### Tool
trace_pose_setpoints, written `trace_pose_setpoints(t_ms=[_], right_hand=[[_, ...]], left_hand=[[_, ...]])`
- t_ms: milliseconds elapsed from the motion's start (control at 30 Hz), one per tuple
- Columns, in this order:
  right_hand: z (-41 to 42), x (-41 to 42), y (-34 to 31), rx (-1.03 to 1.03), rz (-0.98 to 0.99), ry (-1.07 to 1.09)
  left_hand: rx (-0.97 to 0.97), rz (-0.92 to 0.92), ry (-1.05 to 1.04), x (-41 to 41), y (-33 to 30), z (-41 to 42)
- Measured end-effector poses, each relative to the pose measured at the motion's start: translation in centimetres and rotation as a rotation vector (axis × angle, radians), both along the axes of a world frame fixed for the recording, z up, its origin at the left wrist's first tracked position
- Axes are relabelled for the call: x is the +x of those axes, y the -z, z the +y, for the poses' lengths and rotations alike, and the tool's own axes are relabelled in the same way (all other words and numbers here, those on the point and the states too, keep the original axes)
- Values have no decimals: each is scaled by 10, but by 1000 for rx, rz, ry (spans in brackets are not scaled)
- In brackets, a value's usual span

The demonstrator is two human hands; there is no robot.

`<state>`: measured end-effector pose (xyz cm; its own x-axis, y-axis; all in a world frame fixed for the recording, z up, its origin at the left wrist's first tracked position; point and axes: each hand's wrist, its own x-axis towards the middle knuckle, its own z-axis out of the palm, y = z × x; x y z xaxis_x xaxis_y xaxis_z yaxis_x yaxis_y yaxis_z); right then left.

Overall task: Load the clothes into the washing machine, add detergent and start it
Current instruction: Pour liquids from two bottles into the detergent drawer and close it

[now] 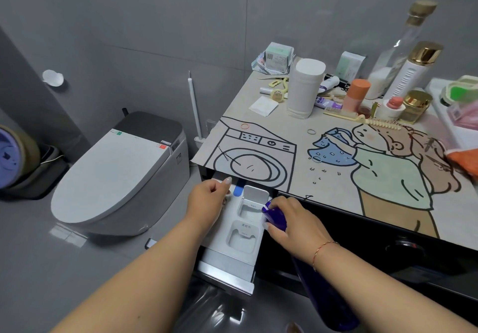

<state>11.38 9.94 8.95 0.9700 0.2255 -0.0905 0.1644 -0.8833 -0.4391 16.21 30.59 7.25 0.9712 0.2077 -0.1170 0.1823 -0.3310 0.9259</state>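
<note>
Detergent bottle (275,218), purple, tipped over pulled-out dispenser drawer (232,250) at washing machine's (362,255) front left corner, gripped by right hand (294,225); left hand (208,198) curled, resting on drawer's left edge; toiletries (362,94) along far edge

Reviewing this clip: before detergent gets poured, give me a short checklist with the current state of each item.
1. Drawer pulled out: ok, compartments exposed.
2. Left hand steadying drawer: ok, it rests at the drawer's back left corner.
3. Right hand grips bottle: ok, held near its upper end.
4. Bottle end over a compartment: ok, it tilts toward the rear compartment.
5. Cap off: cannot tell, hand covers the top.
6. Compartments empty of detergent: cannot tell.
</note>
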Motion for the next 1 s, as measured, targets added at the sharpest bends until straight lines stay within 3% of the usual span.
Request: trace_pose_setpoints(t_ms=[533, 1000], right_hand=[[4, 0, -2, -112, 32, -10], [-4, -4, -4, 312, 30, 50]], left_hand=[[-54, 8, 0, 1, 0, -2], [-81, 161, 147, 2, -18, -22]])
